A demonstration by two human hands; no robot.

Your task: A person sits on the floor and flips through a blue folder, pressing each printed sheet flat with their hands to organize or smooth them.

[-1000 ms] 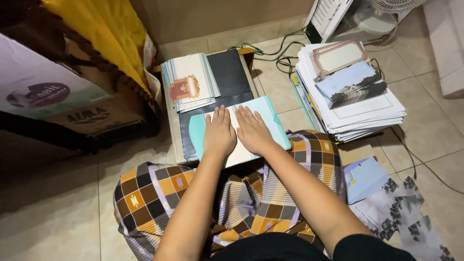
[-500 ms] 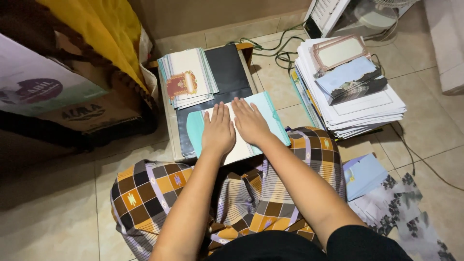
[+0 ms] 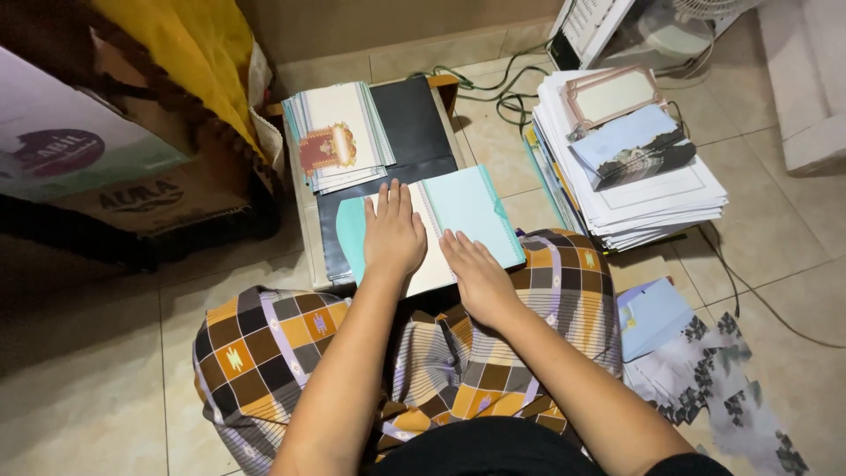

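We press our left hand (image 3: pixel 393 236) and right hand (image 3: pixel 477 275), both flat and open-palmed, gripping nothing, onto the teal-and-cream folded card (image 3: pixel 467 211) at the dark board's (image 3: pixel 414 123) near edge, apparently to flatten its crease.

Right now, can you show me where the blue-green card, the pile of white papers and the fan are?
blue-green card (image 3: pixel 471 211), head view, on its open right flap.
pile of white papers (image 3: pixel 656 198), head view, on the top white sheet near the front edge.
fan (image 3: pixel 709 7), head view, on its white grille at the top edge.
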